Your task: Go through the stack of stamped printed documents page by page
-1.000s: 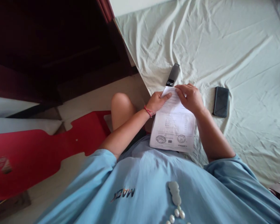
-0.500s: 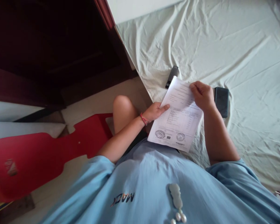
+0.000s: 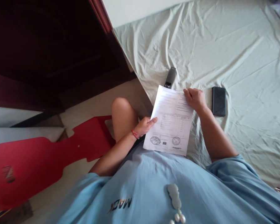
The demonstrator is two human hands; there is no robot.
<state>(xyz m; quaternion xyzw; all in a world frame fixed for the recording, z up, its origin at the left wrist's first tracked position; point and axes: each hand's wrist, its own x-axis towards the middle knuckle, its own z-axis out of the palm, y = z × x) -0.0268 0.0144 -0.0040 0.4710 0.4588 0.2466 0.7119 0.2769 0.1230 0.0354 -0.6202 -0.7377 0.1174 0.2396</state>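
A white printed paper sheet (image 3: 170, 118) with a table of text and two round stamps near its lower edge is held over my lap. It may be more than one sheet; I cannot tell. My left hand (image 3: 145, 125), with a red string on the wrist, pinches its left edge, thumb on top. My right hand (image 3: 196, 99) grips the upper right corner, fingers curled. Just beyond the sheet's top edge lies a dark stapler-like object (image 3: 170, 77), its near end close to the paper. To the right of my right hand rests a black smartphone (image 3: 218, 101).
A pale, wrinkled sheet covers the bed (image 3: 252, 68) on the right. At the left stands a red plastic chair (image 3: 25, 165), with a dark wooden cabinet (image 3: 49, 46) behind it. My bare knee (image 3: 122, 113) is beside the bed's edge.
Both hands have brought the paper sheet slightly down and to the left, and it now sits straighter. More of the stapler-like object shows above it.
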